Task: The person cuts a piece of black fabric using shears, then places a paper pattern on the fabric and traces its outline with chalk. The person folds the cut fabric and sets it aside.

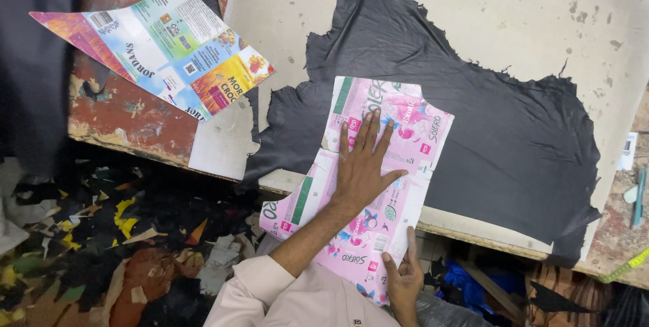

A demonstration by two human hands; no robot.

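We press our left hand (pixel 362 171) flat, fingers spread and released, on the pink cardboard pattern (pixel 378 185) lying over the black leather hide (pixel 500 117) on the worktop (pixel 284 22). Our right hand (pixel 404 279) pinches the pattern's lower edge, overhanging the worktop.

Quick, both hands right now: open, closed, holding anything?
Left hand: open, palm pressed flat on the pink cardboard pattern lying over the black leather.
Right hand: closed on the pattern's near edge, pinching it.
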